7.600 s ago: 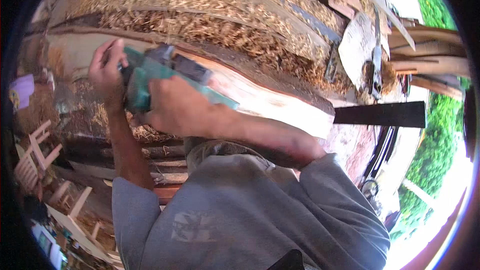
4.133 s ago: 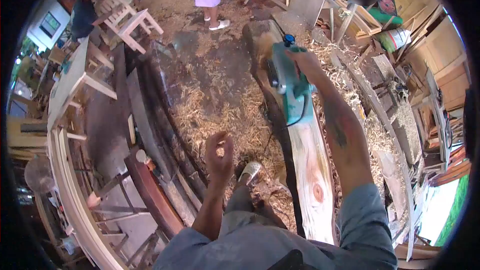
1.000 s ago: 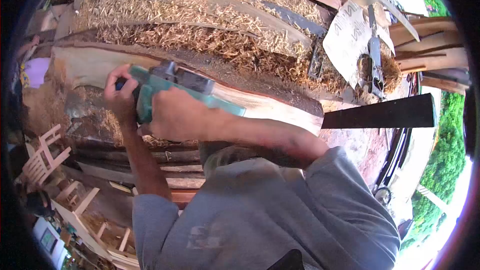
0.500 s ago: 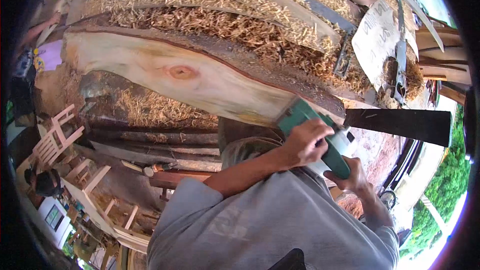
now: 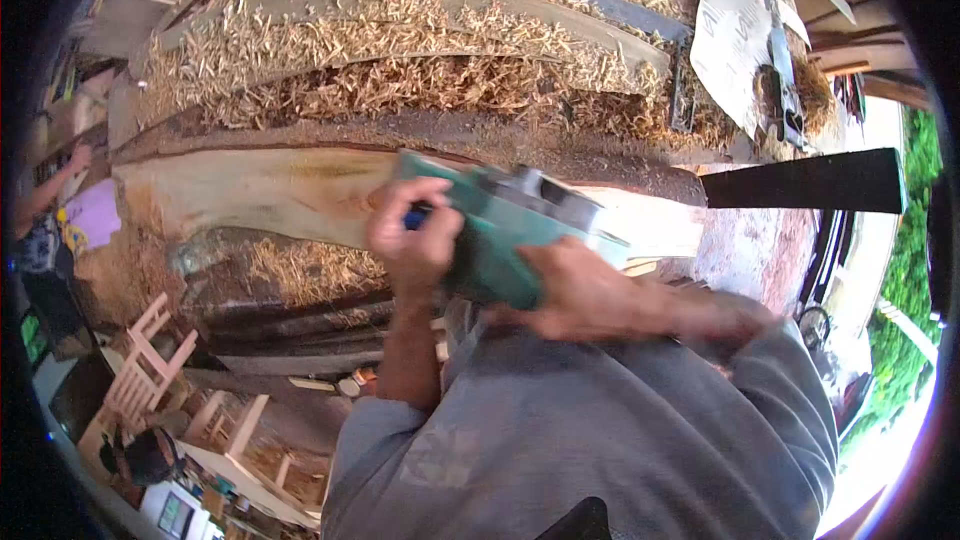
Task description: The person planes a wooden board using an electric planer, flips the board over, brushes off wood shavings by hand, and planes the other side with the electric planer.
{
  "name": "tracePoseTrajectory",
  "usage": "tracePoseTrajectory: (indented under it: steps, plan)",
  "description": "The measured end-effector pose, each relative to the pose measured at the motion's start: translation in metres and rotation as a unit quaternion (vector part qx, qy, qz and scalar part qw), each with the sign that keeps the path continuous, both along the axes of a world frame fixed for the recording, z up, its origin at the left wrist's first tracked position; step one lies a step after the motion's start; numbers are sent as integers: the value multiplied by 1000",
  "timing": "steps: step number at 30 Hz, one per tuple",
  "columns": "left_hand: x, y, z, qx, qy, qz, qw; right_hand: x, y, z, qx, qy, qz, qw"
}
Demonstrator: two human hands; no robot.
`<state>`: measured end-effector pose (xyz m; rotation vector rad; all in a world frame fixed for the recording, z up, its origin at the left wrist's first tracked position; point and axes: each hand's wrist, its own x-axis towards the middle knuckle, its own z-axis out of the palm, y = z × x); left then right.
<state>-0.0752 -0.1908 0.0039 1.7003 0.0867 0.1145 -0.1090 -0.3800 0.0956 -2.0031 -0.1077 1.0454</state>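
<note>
A green power planer (image 5: 500, 245) lies over the middle of a long pale wooden plank (image 5: 250, 185), hiding part of its surface. My left hand (image 5: 415, 235) is closed round the dark blue knob at the planer's left end. My right hand (image 5: 575, 290) is wrapped round the planer's rear handle, nearer my body; it is blurred by motion. Bright, smooth wood of the plank shows to the right of the tool. A dark wooden strip (image 5: 805, 181) extends from the plank's right end.
Boards covered with shavings (image 5: 400, 30) lie beyond the plank. A handsaw (image 5: 785, 90) and a marked pale sheet (image 5: 730, 55) are at the upper right. A wooden chair (image 5: 145, 365) stands lower left, near a person in a dark hat (image 5: 150, 455). Another person's arm (image 5: 65, 180) shows at far left.
Since half a second ago, the planer has moved left from the plank's right end to its middle and turned to lie more along it. Both hands have moved left with it.
</note>
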Motion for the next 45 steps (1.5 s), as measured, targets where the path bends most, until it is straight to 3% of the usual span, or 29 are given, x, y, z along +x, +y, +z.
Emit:
tracePoseTrajectory:
  steps: [3,5,10,12,13,14,16,17,18,19,20,21,22,23,25,28,32,35,37,38,40,42,43,45]
  plan:
    - [39,77,-7,4,21,62,998,34,76,-17,16,-61,33,997]
    - [67,127,-14,-5,11,112,994,61,120,-8,67,-40,14,997]
    - [97,169,3,-59,-4,94,994,73,168,-24,161,-152,-36,975]
    - [80,151,0,-47,21,98,994,58,161,-48,171,-203,12,964]
    - [72,151,-14,21,-72,-5,997,44,135,-35,141,-173,-26,974]
    - [57,128,-21,57,-104,4,993,33,108,-21,122,-110,-14,986]
    - [27,70,-24,104,-176,-6,979,-1,62,-24,40,-116,1,992]
    - [14,35,-19,114,-215,-28,969,-20,32,-22,59,-115,-38,991]
    - [-9,-2,-16,67,-116,-43,990,-36,2,-8,55,-85,-67,993]
    - [-22,-46,2,27,-138,-18,990,-51,-25,8,67,-64,-110,990]
    - [-42,-85,-11,-94,-46,-53,993,-77,-60,-7,23,-121,-102,987]
    - [-56,-107,-4,-62,18,-162,985,-82,-87,17,22,-6,-92,995]
    - [-69,-139,-13,-49,-82,-169,981,-110,-121,-1,-11,58,-142,988]
    - [-79,-161,-4,-70,-36,-240,968,-135,-154,-7,-52,30,-117,991]
    - [-105,-215,-20,-123,-73,-215,966,-172,-206,-15,-145,-57,-27,987]
    - [-113,-229,-20,-132,-46,-233,962,-165,-207,-19,-111,-43,-70,990]
    - [-86,-180,-18,-92,-59,-200,974,-148,-175,-20,-64,6,-108,992]
    - [-53,-120,-4,-70,-27,-164,984,-90,-111,-4,-54,16,-26,998]
    - [-33,-81,-10,-65,-18,-116,991,-57,-72,-2,-37,-56,54,996]
    - [-22,-58,-6,-62,3,-99,993,-41,-49,-1,-44,-57,49,996]
    - [5,-15,-5,-57,13,-63,996,-11,-1,1,73,-76,15,994]
    - [31,32,-14,-70,24,-33,997,16,42,1,69,-52,5,996]
    - [44,55,-21,-55,-3,-13,998,37,68,-2,69,-25,-1,997]
    - [85,138,-21,4,-85,47,995,87,147,-9,111,-91,35,989]
